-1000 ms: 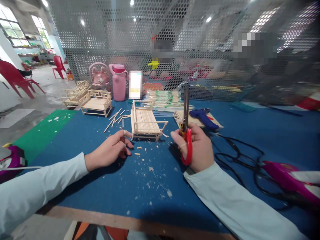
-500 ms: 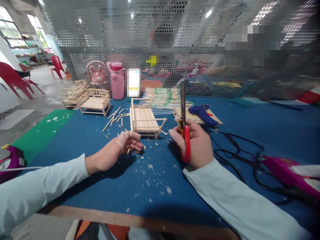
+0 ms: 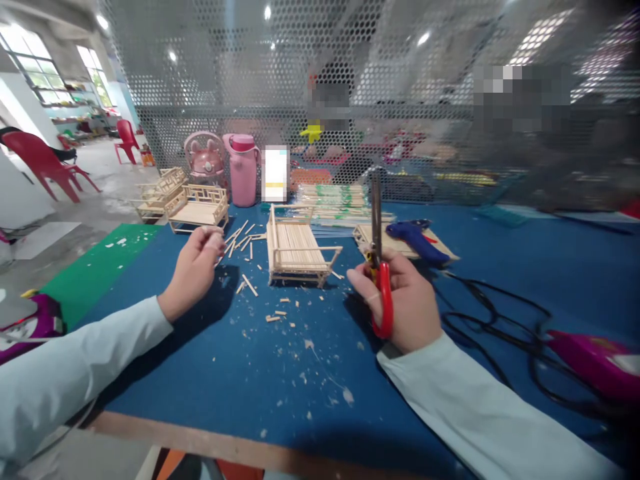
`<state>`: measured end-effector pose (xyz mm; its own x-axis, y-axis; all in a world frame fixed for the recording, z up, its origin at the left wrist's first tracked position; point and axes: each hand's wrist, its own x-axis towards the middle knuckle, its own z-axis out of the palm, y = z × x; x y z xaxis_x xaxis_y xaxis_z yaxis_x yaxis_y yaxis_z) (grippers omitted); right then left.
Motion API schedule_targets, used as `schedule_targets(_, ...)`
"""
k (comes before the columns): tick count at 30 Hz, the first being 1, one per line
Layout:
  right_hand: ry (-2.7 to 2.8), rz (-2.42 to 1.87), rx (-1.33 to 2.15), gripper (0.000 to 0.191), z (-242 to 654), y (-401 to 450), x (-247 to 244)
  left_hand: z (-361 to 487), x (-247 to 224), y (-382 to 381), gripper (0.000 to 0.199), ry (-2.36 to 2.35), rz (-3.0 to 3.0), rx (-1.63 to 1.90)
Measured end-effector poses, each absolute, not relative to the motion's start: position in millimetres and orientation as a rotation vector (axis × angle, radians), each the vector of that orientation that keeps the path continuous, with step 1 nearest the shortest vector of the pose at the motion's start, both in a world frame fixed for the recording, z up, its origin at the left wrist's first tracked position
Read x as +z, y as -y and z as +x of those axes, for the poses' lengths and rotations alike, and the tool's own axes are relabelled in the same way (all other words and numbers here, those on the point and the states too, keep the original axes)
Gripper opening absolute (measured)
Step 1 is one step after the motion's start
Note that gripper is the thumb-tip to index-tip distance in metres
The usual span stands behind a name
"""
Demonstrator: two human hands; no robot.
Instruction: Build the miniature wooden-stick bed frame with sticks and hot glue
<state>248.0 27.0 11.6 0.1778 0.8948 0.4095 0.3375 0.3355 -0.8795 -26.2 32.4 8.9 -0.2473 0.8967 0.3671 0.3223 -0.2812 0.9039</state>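
Note:
My left hand (image 3: 196, 267) is raised over the table, left of some loose wooden sticks (image 3: 240, 241); its fingers are pinched together, and whatever they hold is too small to make out. In my right hand (image 3: 407, 300) are red-handled scissors (image 3: 384, 300), blades pointing up. Between the hands stands a small bench-like frame of pale sticks (image 3: 299, 248), touched by neither. Short cut pieces (image 3: 277, 315) lie in front of it.
Finished stick models (image 3: 197, 205) stand at the back left, beside a pink bottle (image 3: 243, 173). A blue glue gun (image 3: 420, 241) rests on a stick panel at the right. Black cables (image 3: 480, 320) run towards a purple device (image 3: 595, 357). Bundled sticks (image 3: 333, 200) lie behind the frame.
My left hand has moved left and up from in front of the bench-like frame, and its fingers have closed. The right hand keeps the scissors upright. The view has shifted slightly.

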Motion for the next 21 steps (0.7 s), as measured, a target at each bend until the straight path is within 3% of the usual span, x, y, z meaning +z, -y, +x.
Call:
schedule_targets(2,1.386,-1.246,0.580,0.042,248.0,-26.8,12.1,-37.0,1.7,-42.8,0.010,-1.613,1.687,1.341)
schedule_targets(8,1.329,-1.250,0.585,0.038,246.8,-26.5,15.5,-45.1,-14.3,-47.4,0.027,-1.743,2.375,0.806)
schedule_targets(11,1.311,-1.254,0.584,0.038,245.1,-25.4,18.5,-41.0,-7.9,-42.7,0.028,-1.793,2.442,0.812)
schedule_targets(17,1.316,-1.253,0.549,0.039,246.9,-26.7,16.6,-28.1,4.3,-28.9,0.026,-1.294,2.670,0.540)
schedule_targets(21,1.319,-1.281,0.477,0.042,250.5,-29.0,14.2,-28.4,0.5,-28.6,0.024,-1.292,2.542,0.559)
